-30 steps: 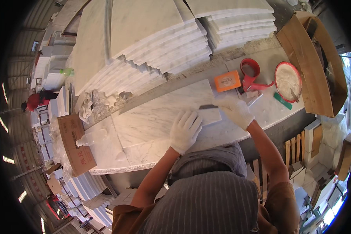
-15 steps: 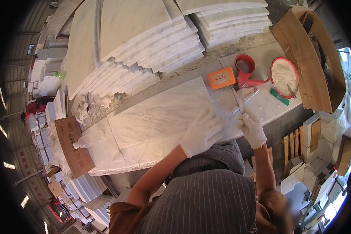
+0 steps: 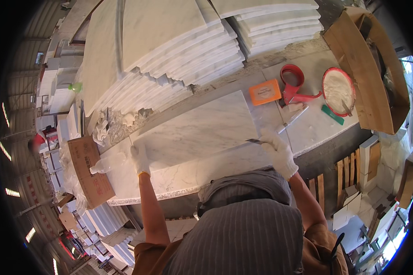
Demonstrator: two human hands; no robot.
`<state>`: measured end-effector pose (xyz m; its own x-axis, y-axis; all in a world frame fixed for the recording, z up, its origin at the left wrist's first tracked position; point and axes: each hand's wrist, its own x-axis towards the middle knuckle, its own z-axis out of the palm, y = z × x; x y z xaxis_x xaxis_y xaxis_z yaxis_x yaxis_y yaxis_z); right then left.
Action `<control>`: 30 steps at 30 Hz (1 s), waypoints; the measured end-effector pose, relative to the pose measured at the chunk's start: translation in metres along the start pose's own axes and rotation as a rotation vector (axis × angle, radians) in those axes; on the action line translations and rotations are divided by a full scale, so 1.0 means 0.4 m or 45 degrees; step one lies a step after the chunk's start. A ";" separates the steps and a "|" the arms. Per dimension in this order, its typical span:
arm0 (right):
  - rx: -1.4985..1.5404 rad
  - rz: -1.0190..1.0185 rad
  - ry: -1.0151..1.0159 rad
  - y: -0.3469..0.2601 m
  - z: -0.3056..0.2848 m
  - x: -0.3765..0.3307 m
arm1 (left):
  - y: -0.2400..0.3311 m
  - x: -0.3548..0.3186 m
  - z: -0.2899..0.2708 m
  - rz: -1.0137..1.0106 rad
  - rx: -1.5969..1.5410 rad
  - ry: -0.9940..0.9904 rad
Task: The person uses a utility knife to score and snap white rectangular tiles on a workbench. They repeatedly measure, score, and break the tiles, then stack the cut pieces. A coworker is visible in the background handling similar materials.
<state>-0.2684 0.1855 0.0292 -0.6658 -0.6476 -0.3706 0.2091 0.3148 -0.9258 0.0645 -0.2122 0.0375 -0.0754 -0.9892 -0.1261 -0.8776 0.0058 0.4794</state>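
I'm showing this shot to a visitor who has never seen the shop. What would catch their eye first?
Probably the white marble slab lying across the workbench in the middle, with the gloved left hand on its left corner and the gloved right hand holding a thin blade at its right edge. Behind it rise tall stacks of curved white stone pieces, and a red bowl of white paste sits at the right.

Both arms stretched forward, gloved: left hand (image 3: 140,158) pressed flat, right hand (image 3: 274,149) curled closed, pinching.
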 end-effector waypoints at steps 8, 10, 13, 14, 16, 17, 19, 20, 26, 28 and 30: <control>-0.220 -0.131 0.113 -0.017 0.050 -0.014 | -0.026 0.018 0.029 -0.024 0.124 0.050; -0.271 -0.217 0.170 -0.014 0.060 -0.017 | -0.030 0.014 0.025 -0.034 0.167 0.045; -0.332 -0.242 0.181 -0.037 0.064 -0.024 | -0.043 0.016 0.022 -0.047 0.086 0.018; -0.365 -0.241 0.175 -0.046 0.063 -0.028 | -0.049 0.017 0.021 -0.054 0.034 0.008; -0.397 -0.230 0.213 -0.048 0.062 -0.033 | -0.031 0.002 0.027 -0.034 0.042 -0.048; -0.396 -0.225 0.248 -0.043 0.057 -0.035 | -0.004 -0.019 0.029 -0.028 0.045 -0.072; -0.369 -0.196 0.290 -0.038 0.041 -0.037 | 0.060 -0.067 0.045 0.022 0.185 0.038; -0.343 -0.166 0.306 -0.042 0.026 -0.041 | 0.089 -0.083 0.049 0.052 0.257 0.088; 0.084 -0.002 0.282 0.009 -0.028 -0.051 | 0.129 -0.096 0.057 0.104 0.149 0.039; 0.303 0.088 0.248 0.032 -0.046 -0.035 | 0.149 -0.107 0.059 0.059 0.321 0.046; 0.474 0.184 0.205 0.057 -0.067 -0.013 | 0.191 -0.134 0.063 0.097 0.483 0.082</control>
<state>-0.2793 0.2148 0.0120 -0.7076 -0.4895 -0.5096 0.5331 0.1035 -0.8397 -0.0104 -0.1551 0.0591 -0.1277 -0.9909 -0.0421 -0.9843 0.1214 0.1283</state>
